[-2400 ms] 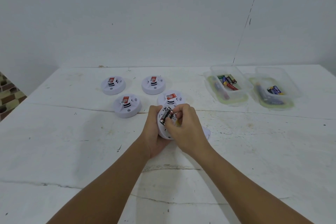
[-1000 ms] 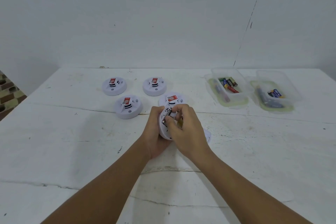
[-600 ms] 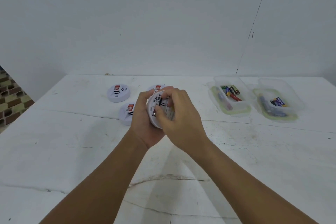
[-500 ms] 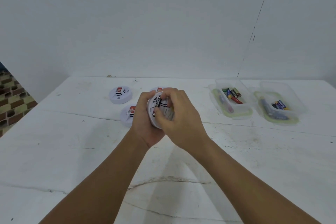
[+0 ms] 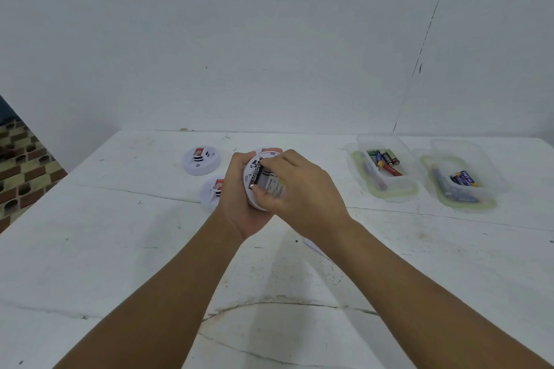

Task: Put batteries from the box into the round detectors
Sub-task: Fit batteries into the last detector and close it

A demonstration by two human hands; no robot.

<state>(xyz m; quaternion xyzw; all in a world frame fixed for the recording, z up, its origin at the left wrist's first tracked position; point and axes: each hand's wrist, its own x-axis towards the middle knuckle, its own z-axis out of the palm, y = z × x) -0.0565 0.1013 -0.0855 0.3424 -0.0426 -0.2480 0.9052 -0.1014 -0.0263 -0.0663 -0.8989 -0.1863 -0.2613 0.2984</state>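
Head view: the left hand [image 5: 239,204] cups a round detector [image 5: 254,186] off the worktop [image 5: 120,249], back side up, grip wrapped round its rim. The right hand [image 5: 302,192] pinches a black battery [image 5: 257,174] lying in the detector's bay. Two more detectors [image 5: 201,160] sit behind. To the right, a clear box [image 5: 382,169] holds loose batteries, a second box [image 5: 461,180] beside it.

Round detector [image 5: 257,186] in left hand [image 5: 239,204], right hand [image 5: 302,192] on its battery [image 5: 255,176]
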